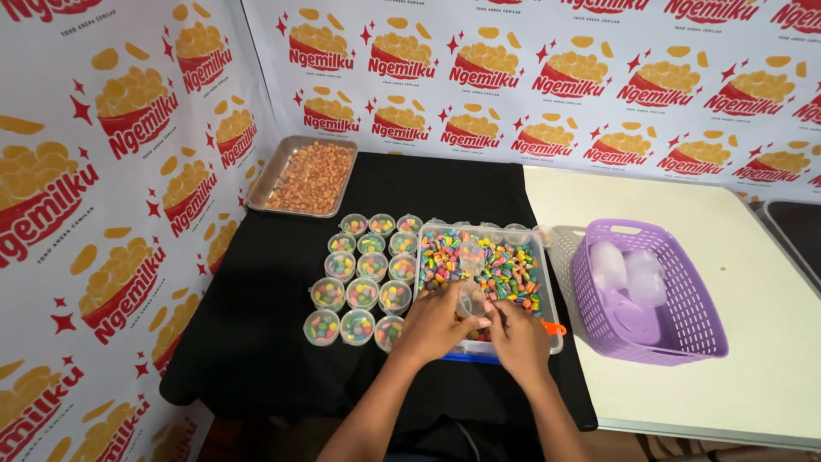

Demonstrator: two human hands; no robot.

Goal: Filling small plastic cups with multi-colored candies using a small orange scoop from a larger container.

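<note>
You have a small clear plastic cup (471, 299) between your hands, tilted over the near end of the clear tub (547, 329) of multicoloured candy pieces (505, 269). The cup is see-through and looks nearly empty, though its contents are hard to make out. Your left hand (434, 323) is curled around the cup from the left, fingers closed on its side. Your right hand (516, 335) is pinched at the cup's rim, fingertips together; whether it grips the cup or a candy piece, you cannot tell from here. The tub sits on the black cloth (256, 316), filled across its floor with the bright pieces, and a second clear cup (471, 254) lies on top of them farther back. Just left of the tub stand rows of filled cups (363, 278), each holding a portion of the same candy. Behind those, a metal tray (270, 174) carries brown snack bits (312, 178). To your right, on the pale table (770, 342), a purple basket (684, 338) holds stacked empty cups (629, 272).
</note>
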